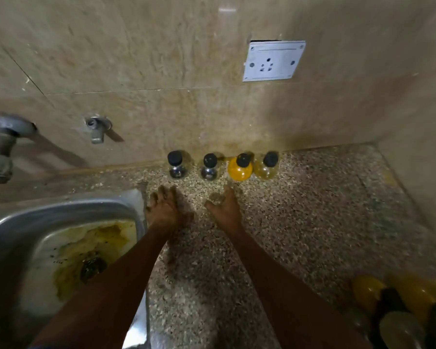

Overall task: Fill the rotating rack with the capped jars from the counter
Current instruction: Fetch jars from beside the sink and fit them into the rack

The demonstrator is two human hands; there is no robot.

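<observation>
Left hand (168, 209): grip open, fingers spread, palm down, empty, just above or on the speckled granite surface (300, 222) (contact not discernible through blur). Right hand (224, 210): grip open, fingers loosely extended, empty, beside the left hand, a narrow gap between the two.

Beyond the fingertips, against the foot of the beige marbled wall (161, 59), four round glass jars with black caps, upright in a row, close together:
- clear jar with dark contents (176, 165), leftmost, ahead of the left hand;
- second clear jar with dark contents (209, 167);
- jar of bright yellow powder (240, 168), ahead of the right hand;
- jar of pale yellow contents (267, 166), rightmost.

None touched by either hand.

At the lower right edge of the view, a blurred cluster of yellow and pale jars with dark caps (400, 311) (rack structure itself not discernible).

Left of the hands, a stainless steel sink (61, 210) with yellow staining in the basin. Above it, a grey wall tap (97, 128) and a second metal tap (0, 147) at the left edge. White wall socket plate (273, 60) high on the wall.
</observation>
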